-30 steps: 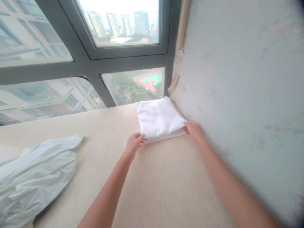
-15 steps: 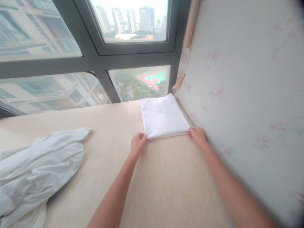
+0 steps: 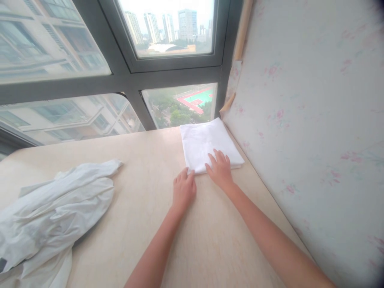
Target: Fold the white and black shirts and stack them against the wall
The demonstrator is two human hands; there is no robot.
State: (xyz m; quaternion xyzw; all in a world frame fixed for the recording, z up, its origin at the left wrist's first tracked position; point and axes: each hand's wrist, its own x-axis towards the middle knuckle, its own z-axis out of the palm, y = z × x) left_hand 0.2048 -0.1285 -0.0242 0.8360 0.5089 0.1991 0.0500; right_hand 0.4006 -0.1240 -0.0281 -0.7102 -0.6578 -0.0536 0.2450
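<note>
A folded white cloth (image 3: 202, 140) lies flat in the corner where the window meets the wall, its layered edge towards me. My right hand (image 3: 220, 170) rests on the front part of the cloth, fingers spread and holding nothing. By the cloth's front left corner is my left hand (image 3: 184, 187), palm down with fingers stretched out and their tips at the edge. Farther left, a crumpled pale white garment or cloth (image 3: 63, 212) lies in a loose heap; its exact kind does not show.
Everything lies on a beige stone-like sill (image 3: 144, 156). A grey window frame (image 3: 174, 74) borders the far side. On the right rises a wall with flowered paper (image 3: 300, 120), its paper edge peeling (image 3: 228, 103) near the window.
Both hands have let go of the folded cloth's front corners. My right hand has moved left onto the cloth and spread; my left hand has flattened beside the corner. The cloth looks unmoved.
</note>
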